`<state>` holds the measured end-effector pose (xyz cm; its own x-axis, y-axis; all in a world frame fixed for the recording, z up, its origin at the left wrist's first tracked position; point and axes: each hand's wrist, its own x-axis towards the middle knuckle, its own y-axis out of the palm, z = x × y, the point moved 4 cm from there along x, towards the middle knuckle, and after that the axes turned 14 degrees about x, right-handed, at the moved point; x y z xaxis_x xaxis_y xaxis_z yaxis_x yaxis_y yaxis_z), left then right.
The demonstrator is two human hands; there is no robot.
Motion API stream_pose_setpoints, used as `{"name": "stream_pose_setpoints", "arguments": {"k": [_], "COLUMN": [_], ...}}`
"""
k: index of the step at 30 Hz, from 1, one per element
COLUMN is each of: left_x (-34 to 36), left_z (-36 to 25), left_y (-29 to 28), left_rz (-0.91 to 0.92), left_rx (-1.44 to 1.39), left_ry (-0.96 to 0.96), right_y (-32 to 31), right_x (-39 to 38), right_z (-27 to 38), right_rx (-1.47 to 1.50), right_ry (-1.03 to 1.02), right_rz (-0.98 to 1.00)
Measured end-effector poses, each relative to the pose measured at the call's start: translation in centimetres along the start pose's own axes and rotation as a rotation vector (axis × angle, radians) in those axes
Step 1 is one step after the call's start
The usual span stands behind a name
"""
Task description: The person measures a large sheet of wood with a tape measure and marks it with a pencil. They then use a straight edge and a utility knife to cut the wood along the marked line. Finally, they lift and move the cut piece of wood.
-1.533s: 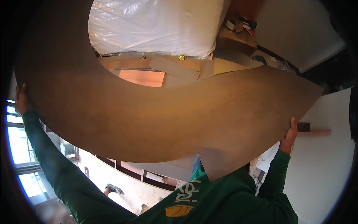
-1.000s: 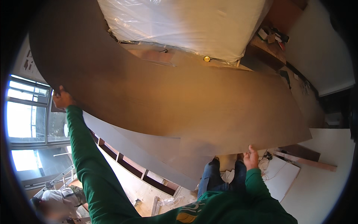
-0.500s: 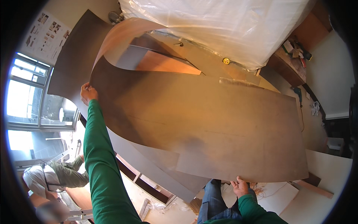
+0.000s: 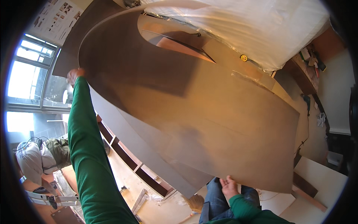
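A large, thin, brown laminate sheet [image 4: 231,123] spreads across the middle of the head view. Its left part bends up and folds back over itself in a wide loop. My left hand [image 4: 75,76], arm stretched far out, is closed on the sheet's edge at the bend; its fingers are slightly blurred. At the near edge, in front of my knees, my right hand [image 4: 229,187] pinches the sheet, its underside fingers partly hidden. Beneath lies another greyish sheet [image 4: 112,115], showing along the near left side.
Clear plastic sheeting [image 4: 238,22] hangs at the back. A yellow tape measure [image 4: 244,58] lies by it, and a drill [image 4: 306,100] with a cord lies right. A co-worker [image 4: 44,160] bends by a ladder [image 4: 59,199] at left. An open-compartment frame [image 4: 126,156] stands near left.
My left hand has moved farther out and left, and the sheet's loop has grown wider, casting a larger shadow. The sheet's right end has shifted left. My right hand stays at the near edge.
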<state>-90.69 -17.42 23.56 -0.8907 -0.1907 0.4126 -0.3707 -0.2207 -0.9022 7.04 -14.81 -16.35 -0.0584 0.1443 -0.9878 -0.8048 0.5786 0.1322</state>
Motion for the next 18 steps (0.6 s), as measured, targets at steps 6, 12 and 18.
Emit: {"name": "stream_pose_setpoints", "arguments": {"k": [6, 12, 18], "left_x": [-8.2, -53.1, -70.8], "left_z": [15.2, 16.8, 23.8], "left_y": [18.1, 23.6, 16.3], "left_rz": [0.17, 0.751, 1.134], "left_rx": [0.112, -0.582, -0.478], "left_ry": [0.159, -0.006, -0.155], "right_y": [9.0, 9.8, 10.3], "right_x": [0.4, 2.4, 1.0], "right_z": [-13.5, -11.5, -12.9], "right_rx": [0.025, 0.062, 0.061], "right_ry": [0.225, 0.099, 0.193], "right_rz": [0.011, -0.09, -0.052]}}
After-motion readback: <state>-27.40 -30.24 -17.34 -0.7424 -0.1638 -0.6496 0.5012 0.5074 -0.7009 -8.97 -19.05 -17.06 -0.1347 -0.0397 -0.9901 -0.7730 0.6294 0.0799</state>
